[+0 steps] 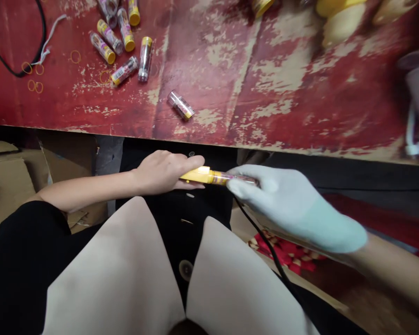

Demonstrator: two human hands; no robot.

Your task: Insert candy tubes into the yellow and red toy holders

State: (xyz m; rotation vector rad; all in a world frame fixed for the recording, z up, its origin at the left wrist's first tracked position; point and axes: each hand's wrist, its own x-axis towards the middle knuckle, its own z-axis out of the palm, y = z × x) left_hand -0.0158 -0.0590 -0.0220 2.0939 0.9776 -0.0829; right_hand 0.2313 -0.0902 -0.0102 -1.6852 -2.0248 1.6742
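Pinching the yellow cap end of a small tube (212, 177), the bare left hand (164, 171) is closed on it, fingers laid along the top and the thumb below. The right hand (293, 204), in a pale blue-green glove, closes on the clear end of the same tube from the right, its fingertips wrapped over the barrel. The small tube lies roughly level between the two hands, just near of the table's front edge and above the person's lap, apart from the table (265, 93).

On the worn red tabletop, far left, loose tubes (125, 42) with yellow caps lie scattered. A single tube (180, 104) lies apart from them, closer to the edge. Yellow rubber bands (35, 77) lie at the far left beside a black cable (17, 70). Cardboard (7, 177) sits low at the left, and a black cord (265, 246) runs down beneath the right hand.
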